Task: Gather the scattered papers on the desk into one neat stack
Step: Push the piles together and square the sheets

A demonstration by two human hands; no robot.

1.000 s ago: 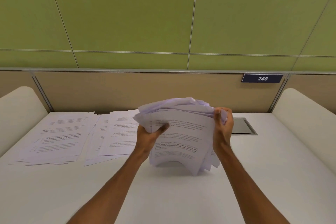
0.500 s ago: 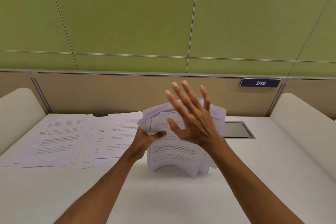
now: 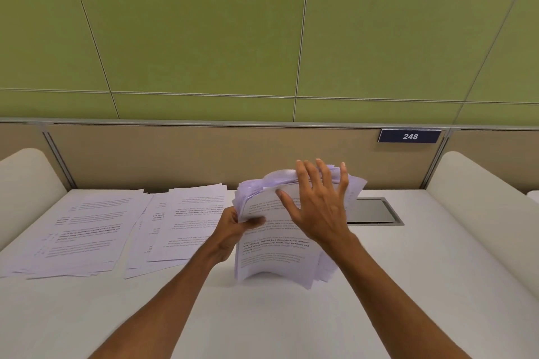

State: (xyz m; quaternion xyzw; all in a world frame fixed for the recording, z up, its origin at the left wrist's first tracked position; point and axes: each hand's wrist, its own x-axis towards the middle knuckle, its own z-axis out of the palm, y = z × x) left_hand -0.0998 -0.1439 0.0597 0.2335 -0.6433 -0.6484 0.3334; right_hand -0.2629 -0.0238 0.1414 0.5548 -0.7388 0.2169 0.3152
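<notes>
A thick, uneven bundle of printed white papers (image 3: 274, 253) stands on its lower edge on the white desk (image 3: 291, 323), bowed and ragged at the top. My left hand (image 3: 233, 227) grips the bundle's left edge, thumb across the front sheet. My right hand (image 3: 319, 207) is spread flat with straight fingers over the bundle's upper right, fingertips reaching past its top edge. Two loose spreads of printed sheets lie flat on the desk: one at the far left (image 3: 84, 227), one beside it (image 3: 180, 218), partly behind my left hand.
A dark rectangular cable hatch (image 3: 376, 211) is set into the desk behind the bundle at right. A beige partition with a "248" plate (image 3: 409, 136) closes the back. Rounded white side panels (image 3: 481, 198) flank both desk sides.
My right hand let go of the bundle's top right corner, opened wide in the air, and has now come down flat against the upper right of the papers. Left hand keeps its grip.
</notes>
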